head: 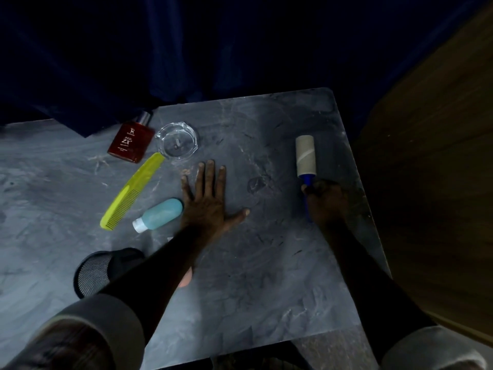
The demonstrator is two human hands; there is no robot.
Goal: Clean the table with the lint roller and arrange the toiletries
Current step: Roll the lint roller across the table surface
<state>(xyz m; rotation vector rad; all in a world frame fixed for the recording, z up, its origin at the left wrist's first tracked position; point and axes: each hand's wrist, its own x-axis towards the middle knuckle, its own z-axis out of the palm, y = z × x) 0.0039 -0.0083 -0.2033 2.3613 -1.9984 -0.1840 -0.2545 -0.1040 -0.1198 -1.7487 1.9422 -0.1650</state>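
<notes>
My right hand [326, 201] grips the blue handle of the lint roller [305, 156], whose pale roll lies on the grey marble table [261, 276] near its right edge. My left hand [210, 198] rests flat on the table with fingers spread, holding nothing. Just left of it lies a small teal bottle [160, 214] with a white cap, touching my palm's edge. A yellow comb [132, 192] lies diagonally beside it. Farther back are a red perfume bottle [130, 141] and a clear glass dish [177, 141]. Dark lint specks dot the surface.
A black mesh cup [93, 273] lies on its side under my left forearm, with a pink object [186, 280] partly hidden beside it. Dark blue curtain [186, 49] hangs behind the table. A wooden panel [440, 169] stands close on the right.
</notes>
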